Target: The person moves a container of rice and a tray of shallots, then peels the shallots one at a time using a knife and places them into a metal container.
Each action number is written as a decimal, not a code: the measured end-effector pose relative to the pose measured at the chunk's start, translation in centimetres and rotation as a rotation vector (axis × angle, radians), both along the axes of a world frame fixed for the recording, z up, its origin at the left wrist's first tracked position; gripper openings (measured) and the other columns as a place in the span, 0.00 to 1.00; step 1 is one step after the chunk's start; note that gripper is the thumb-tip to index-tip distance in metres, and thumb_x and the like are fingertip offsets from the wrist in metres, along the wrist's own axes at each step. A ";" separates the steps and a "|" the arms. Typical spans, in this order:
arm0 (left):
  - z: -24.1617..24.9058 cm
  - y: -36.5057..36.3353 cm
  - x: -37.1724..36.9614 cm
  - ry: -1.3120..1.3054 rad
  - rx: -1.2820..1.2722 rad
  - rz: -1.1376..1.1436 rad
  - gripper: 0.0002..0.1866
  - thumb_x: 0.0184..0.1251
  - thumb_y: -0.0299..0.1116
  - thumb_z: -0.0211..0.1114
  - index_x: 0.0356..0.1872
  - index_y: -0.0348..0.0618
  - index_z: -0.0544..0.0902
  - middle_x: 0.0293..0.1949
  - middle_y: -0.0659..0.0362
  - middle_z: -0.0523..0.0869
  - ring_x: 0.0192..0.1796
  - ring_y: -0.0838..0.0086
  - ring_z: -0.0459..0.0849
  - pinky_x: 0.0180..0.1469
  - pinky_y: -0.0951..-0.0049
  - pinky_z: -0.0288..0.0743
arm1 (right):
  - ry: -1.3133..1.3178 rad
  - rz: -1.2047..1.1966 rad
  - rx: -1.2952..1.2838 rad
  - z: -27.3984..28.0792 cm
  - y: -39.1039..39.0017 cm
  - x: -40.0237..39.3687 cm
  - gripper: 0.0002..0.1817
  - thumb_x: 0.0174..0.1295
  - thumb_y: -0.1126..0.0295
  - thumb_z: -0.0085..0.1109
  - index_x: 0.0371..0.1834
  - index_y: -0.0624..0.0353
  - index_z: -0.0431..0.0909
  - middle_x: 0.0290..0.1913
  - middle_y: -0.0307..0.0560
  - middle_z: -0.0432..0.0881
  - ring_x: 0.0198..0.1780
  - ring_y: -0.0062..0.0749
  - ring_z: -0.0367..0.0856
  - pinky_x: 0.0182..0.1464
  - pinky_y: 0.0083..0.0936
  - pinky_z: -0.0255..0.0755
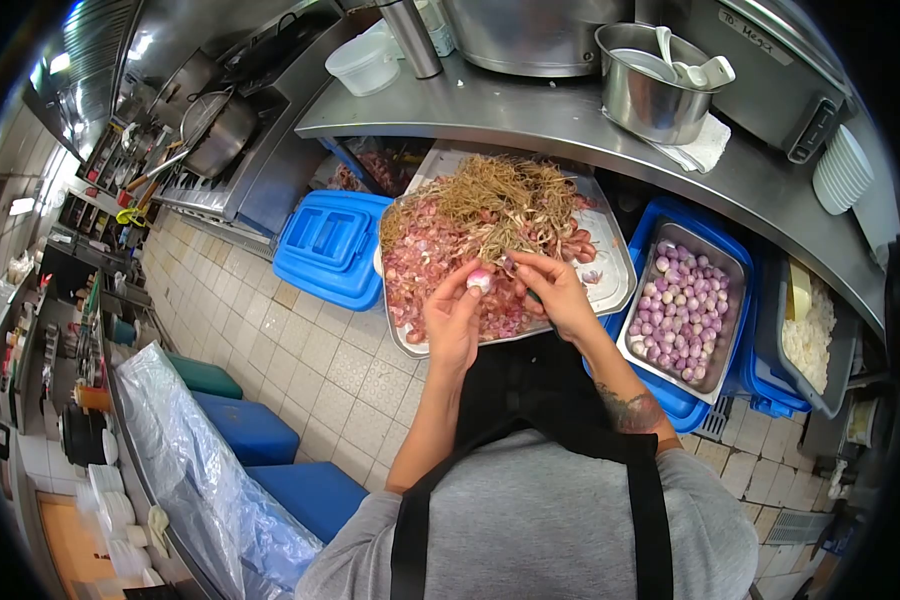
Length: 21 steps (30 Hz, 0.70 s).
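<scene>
A tiled kitchen floor lies below a steel counter (pixel 530 120). The left hand (pixel 457 318) pinches a peeled shallot (pixel 479 281) at its fingertips; the right hand (pixel 557 290), fingers closed, picks at it, just beside. Beneath both sits a tray (pixel 615 285) of skins and roots; a pan of peeled shallots (pixel 685 305) stands right.

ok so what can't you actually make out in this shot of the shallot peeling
- Head view: whether the right hand holds a small blade; its fingers hide it.
- What lies under the pile of roots and skins on the tray.
- Contents of the steel pot: only ladle handles show past its rim.
- The white stuff in the grey tub: too blurred near the lens edge.
- The left hand covers most of the shallot.
</scene>
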<state>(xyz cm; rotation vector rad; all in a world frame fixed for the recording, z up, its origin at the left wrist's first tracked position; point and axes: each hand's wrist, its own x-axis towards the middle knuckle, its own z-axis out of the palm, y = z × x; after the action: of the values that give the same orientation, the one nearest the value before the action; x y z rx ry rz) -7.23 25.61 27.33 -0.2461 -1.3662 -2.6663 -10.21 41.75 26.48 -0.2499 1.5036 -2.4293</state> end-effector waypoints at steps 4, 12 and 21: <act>0.5 -0.5 -0.3 -0.040 0.102 -0.025 0.20 0.65 0.19 0.57 0.59 0.28 0.70 0.53 0.47 0.79 0.54 0.70 0.79 0.56 0.75 0.74 | 0.095 -0.074 0.080 -0.7 -0.4 0.1 0.15 0.67 0.71 0.52 0.56 0.59 0.76 0.28 0.36 0.76 0.19 0.10 0.63 0.20 0.10 0.57; -1.2 0.5 -0.5 0.003 0.120 0.064 0.20 0.62 0.16 0.59 0.57 0.32 0.72 0.54 0.52 0.78 0.54 0.72 0.78 0.58 0.74 0.74 | 0.443 -0.225 0.250 1.6 -2.4 2.8 0.20 0.61 0.76 0.56 0.58 0.60 0.74 0.47 0.42 0.82 0.34 0.17 0.75 0.40 0.17 0.71; -1.6 1.0 -0.2 0.034 0.065 0.178 0.20 0.60 0.14 0.60 0.54 0.32 0.74 0.50 0.52 0.80 0.51 0.73 0.80 0.55 0.74 0.75 | 0.498 -0.260 0.244 0.9 -2.8 2.7 0.18 0.63 0.74 0.55 0.57 0.61 0.75 0.43 0.47 0.84 0.34 0.21 0.77 0.40 0.20 0.73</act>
<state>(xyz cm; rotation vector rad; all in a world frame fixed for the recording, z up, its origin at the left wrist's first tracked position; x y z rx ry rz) -7.47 26.59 25.69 -0.1533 -1.2268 -2.5426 -7.54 38.91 27.41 -0.6867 2.1431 -2.4557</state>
